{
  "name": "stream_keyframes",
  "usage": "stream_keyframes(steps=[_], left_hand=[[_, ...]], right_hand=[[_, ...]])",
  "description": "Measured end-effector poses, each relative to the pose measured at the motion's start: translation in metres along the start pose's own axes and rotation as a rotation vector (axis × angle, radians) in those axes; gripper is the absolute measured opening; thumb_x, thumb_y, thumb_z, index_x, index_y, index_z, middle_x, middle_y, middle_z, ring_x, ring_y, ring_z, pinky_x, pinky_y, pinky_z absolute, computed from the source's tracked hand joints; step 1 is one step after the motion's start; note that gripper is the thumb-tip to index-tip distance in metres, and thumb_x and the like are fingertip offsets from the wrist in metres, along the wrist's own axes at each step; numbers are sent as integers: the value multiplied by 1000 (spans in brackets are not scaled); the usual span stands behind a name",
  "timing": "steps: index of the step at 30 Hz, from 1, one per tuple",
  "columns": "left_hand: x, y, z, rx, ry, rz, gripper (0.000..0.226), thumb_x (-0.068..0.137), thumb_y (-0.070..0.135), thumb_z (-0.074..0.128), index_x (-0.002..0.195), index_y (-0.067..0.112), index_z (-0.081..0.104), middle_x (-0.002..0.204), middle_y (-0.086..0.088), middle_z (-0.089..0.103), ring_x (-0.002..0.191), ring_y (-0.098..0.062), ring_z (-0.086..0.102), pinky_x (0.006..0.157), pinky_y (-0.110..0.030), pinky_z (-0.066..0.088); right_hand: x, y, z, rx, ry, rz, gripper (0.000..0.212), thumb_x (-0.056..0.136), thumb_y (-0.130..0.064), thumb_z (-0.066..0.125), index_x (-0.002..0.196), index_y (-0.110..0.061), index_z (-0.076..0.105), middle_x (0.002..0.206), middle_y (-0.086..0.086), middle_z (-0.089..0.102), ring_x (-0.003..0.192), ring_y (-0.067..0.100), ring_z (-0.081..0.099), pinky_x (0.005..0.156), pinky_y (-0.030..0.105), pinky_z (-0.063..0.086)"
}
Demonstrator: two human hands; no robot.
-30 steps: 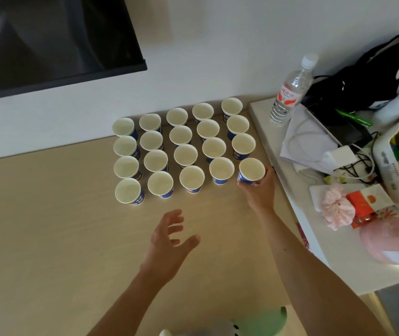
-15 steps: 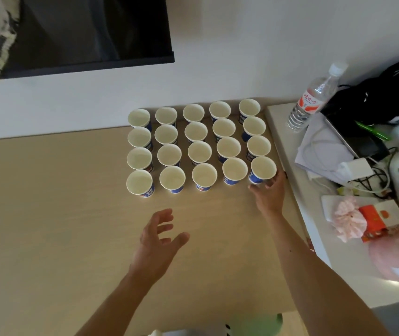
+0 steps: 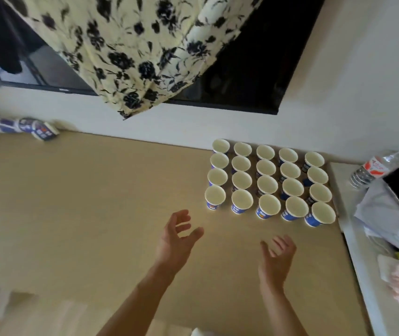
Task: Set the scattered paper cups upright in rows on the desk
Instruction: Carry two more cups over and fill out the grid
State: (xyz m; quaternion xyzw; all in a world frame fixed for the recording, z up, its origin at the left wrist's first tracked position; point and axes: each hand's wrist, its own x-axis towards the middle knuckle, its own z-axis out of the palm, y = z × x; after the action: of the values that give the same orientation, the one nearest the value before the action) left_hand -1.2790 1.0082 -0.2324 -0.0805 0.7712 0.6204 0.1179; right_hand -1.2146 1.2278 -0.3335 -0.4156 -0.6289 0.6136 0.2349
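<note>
Twenty upright paper cups [image 3: 267, 184] stand in a block of four rows of five at two o'clock on the pale wooden desk [image 3: 84, 202], rims close together and mouths up; the left hand [image 3: 178, 238] and the right hand [image 3: 278, 257] hover just short of the near row, both empty, fingers loosely spread and gripping nothing; at ten o'clock, against the wall and well apart from the block, a few more blue-printed cups [image 3: 40, 130] lie on their sides, some apparently nested, so the job looks mostly but not wholly done; a floral cloth [image 3: 145, 44] hangs at twelve o'clock, and a plastic water bottle [image 3: 373, 169] lies on the white side table [image 3: 358, 251] at three o'clock. The likely hazard is a careless reach: empty cups packed this tightly are light, and a forearm or sleeve brushing the near row could tip one into its neighbours; the corner cup [image 3: 322, 213] at the four o'clock end sits close to the desk's edge; nested cups may also cling together when lifted.
</note>
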Motion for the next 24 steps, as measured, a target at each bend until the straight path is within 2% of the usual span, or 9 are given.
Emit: stream_keyframes(steps=[5, 10, 14, 18, 20, 22, 24], left_hand=[[-19, -3, -95, -97, 125, 26, 49, 82, 19, 78, 125, 22, 56, 119, 4, 64, 106, -12, 65, 80, -23, 52], [-43, -9, -196, -184, 229, 68, 48, 83, 20, 77, 125, 23, 56, 117, 7, 64, 106, -10, 64, 78, -19, 52], [-58, -18, -278, -248, 282, 99, 44, 83, 22, 76, 122, 28, 56, 116, 9, 65, 107, -6, 64, 76, -16, 53], [-72, -28, -346, -288, 343, 109, 47, 79, 30, 78, 121, 29, 57, 115, 9, 65, 106, -4, 64, 72, -13, 53], [-78, -34, -374, -296, 370, 105, 49, 75, 37, 76, 120, 32, 56, 115, 11, 66, 106, -3, 64, 71, -12, 52], [-78, -39, -399, -295, 384, 104, 44, 79, 32, 77, 118, 34, 56, 115, 12, 66, 105, -2, 64, 70, -11, 51], [-72, -48, -425, -304, 411, 94, 41, 84, 25, 76, 118, 34, 56, 115, 11, 66, 105, -2, 64, 70, -11, 51]], right_hand=[[-72, -45, 90, 19, -242, -87, 59, 84, 11, 67, 135, -5, 41, 122, 16, 59, 113, 24, 60, 98, 37, 46], [-154, -77, 170, -22, -426, -178, 57, 85, 11, 66, 135, -4, 41, 124, 19, 58, 110, 23, 58, 96, 36, 46], [-218, -90, 227, -24, -534, -261, 51, 84, 10, 69, 125, -11, 48, 118, 17, 61, 97, 14, 65, 80, 14, 52], [-272, -98, 276, -5, -637, -286, 50, 82, 15, 69, 123, -4, 49, 113, 21, 60, 85, -2, 67, 75, 7, 51], [-299, -101, 299, -1, -676, -266, 49, 82, 14, 69, 125, -2, 50, 113, 20, 61, 89, 9, 66, 74, 7, 51], [-324, -103, 322, 7, -715, -253, 48, 83, 14, 69, 125, -1, 51, 113, 20, 61, 94, 22, 63, 74, 7, 51], [-346, -104, 351, 3, -763, -245, 46, 84, 14, 68, 125, -1, 51, 113, 20, 61, 97, 25, 61, 74, 7, 52]])
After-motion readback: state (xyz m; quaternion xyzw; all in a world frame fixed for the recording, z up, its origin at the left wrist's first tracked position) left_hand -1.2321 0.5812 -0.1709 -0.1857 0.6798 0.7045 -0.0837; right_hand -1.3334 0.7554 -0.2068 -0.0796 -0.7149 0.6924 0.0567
